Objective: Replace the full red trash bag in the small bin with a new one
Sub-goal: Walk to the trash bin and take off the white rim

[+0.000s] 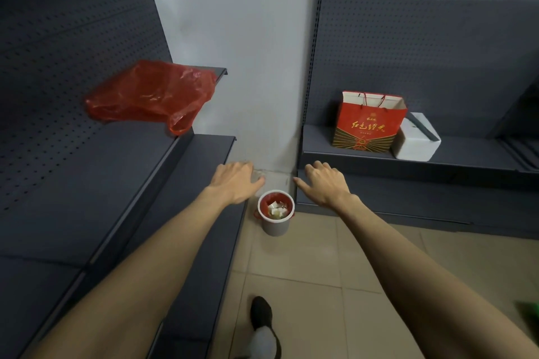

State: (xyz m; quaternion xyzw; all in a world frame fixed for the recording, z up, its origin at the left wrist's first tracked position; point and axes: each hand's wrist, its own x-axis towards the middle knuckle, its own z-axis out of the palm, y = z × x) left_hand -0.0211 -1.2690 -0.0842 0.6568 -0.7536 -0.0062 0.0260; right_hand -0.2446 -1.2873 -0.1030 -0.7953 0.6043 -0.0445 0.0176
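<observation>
A small white bin point(276, 226) stands on the tiled floor in the corner between two dark shelf units. A red trash bag point(264, 207) lines it, folded over the rim, with crumpled white paper point(276, 208) inside. A loose, empty red plastic bag point(151, 95) lies on the middle shelf at the left, one handle hanging over the edge. My left hand point(236, 182) hovers above and left of the bin, fingers spread, holding nothing. My right hand point(323, 183) hovers above and right of it, also open and empty.
A red paper gift bag point(369, 125) and a white foam box point(415, 140) sit on the low right shelf. Dark metal shelves point(186, 183) flank the bin on both sides. My dark shoe point(261, 313) is on the tiles below the bin.
</observation>
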